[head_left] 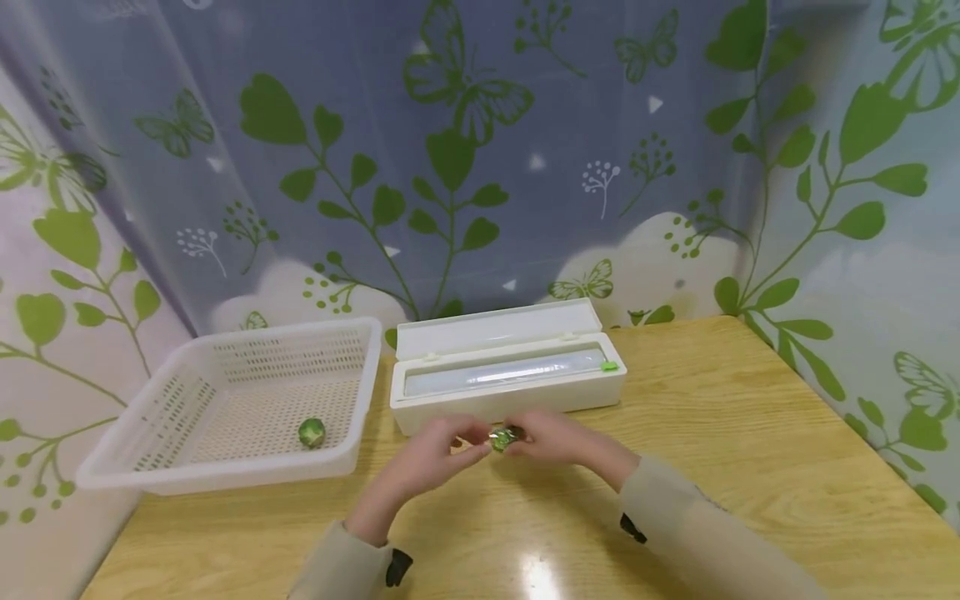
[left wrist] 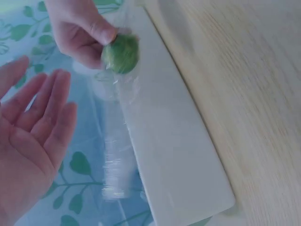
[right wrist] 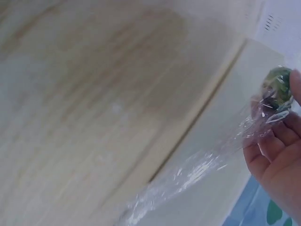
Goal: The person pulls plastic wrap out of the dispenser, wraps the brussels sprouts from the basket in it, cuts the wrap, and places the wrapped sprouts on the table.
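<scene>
"White plastic sits ahead of you in the head view: a cling-film dispenser [head_left: 517, 402], lid up, film roll [head_left: 510, 374] inside, green slider [head_left: 610, 366] at its right end. Your right hand [head_left: 553, 436] pinches a Brussels sprout [head_left: 501, 440] just in front of it, over the bench [head_left: 750, 417]. To your left, a slotted basket [head_left: 247, 478] holds another sprout [head_left: 312, 432]."

"And my left hand [head_left: 431, 454]?"

"Thumb and fingers reach right beside the pinched sprout; I can't tell there whether they touch it."

"What does the left wrist view add?"

"Your left hand is wide, palm showing, fingers straight, holding nothing. Past it, your right hand has the sprout between thumb and fingers, and a clear strip of film [left wrist: 116, 174] shows along the dispenser's edge."

"The right wrist view?"

"Your right hand holds the wrapped sprout near the picture's right edge, fingers curled; crinkled film trails from it across the dispenser's white face."
</scene>
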Demonstrator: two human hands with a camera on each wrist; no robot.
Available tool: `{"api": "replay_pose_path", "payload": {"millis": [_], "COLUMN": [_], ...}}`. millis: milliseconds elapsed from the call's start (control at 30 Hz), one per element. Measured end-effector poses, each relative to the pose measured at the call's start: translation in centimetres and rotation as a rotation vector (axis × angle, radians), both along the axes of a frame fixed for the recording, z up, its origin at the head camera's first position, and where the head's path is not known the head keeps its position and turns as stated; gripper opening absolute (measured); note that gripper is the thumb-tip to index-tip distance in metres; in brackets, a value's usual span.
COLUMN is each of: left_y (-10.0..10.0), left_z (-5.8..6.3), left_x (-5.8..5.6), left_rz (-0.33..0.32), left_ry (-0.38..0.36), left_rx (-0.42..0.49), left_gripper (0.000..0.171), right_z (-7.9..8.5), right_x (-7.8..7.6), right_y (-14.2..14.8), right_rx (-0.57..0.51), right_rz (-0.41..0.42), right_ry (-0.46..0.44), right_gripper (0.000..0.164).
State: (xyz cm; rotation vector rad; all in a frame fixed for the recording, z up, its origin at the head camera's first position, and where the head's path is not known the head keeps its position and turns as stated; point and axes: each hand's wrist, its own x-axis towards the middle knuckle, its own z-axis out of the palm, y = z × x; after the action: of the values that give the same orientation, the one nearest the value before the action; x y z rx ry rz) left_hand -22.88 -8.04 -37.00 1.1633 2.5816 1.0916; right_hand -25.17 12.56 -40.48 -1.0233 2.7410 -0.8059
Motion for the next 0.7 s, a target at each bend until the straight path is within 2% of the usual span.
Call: {"api": "replay_pose_path", "payload": {"millis": [133, 233, 367, 467, 533, 633, 700], "left_y": [-0.6, -0.8, -0.7, -0.3, 0.1, 0.7, 0.9], "left_z": [0.0, -0.3, -0.5, -0.5, -0.4, -0.2, -0.2], "left_x": [1.2, 1.4, 1.0, 0.8, 0.6, 0.5, 0.6], "left_rz": [-0.09, -0.12, -0.049, 0.023, 0.066, 0.113, 0.121], "left_ry": [-0.067, -0.121, -0.153, -0.159, -0.166, -0.194, -0.215], "left_rx": [-0.015, -0.017, 0.034, 0.094, 0.148, 0.243, 0.294], "left_gripper": [0.021, 0.019, 0.021, 0.023, 0.023, 0.021, 0.02], "right_z": [0.8, 1.8, 3.0, 3.6, 3.9, 4.3, 4.4], "right_x": [0.4, 0.8, 1.5, 2.0, 2.3, 2.8, 3.3], "right_y": [0.7, 1.1, 1.3, 1.5, 1.6, 1.6, 1.6], "right_rx": [-0.121, -0.239, -0.422, -0.533, -0.6, -0.718, -0.781], "right_rz": [-0.024, -0.076, -0.212, -0.33, -0.38, -0.393, -0.373], "right_ry": [-0.002, -0.008, -0.058, -0.168, -0.256, -0.4, -0.477], "right_gripper": [0.028, 0.031, 0.034, 0.037, 0.038, 0.038, 0.039]}}
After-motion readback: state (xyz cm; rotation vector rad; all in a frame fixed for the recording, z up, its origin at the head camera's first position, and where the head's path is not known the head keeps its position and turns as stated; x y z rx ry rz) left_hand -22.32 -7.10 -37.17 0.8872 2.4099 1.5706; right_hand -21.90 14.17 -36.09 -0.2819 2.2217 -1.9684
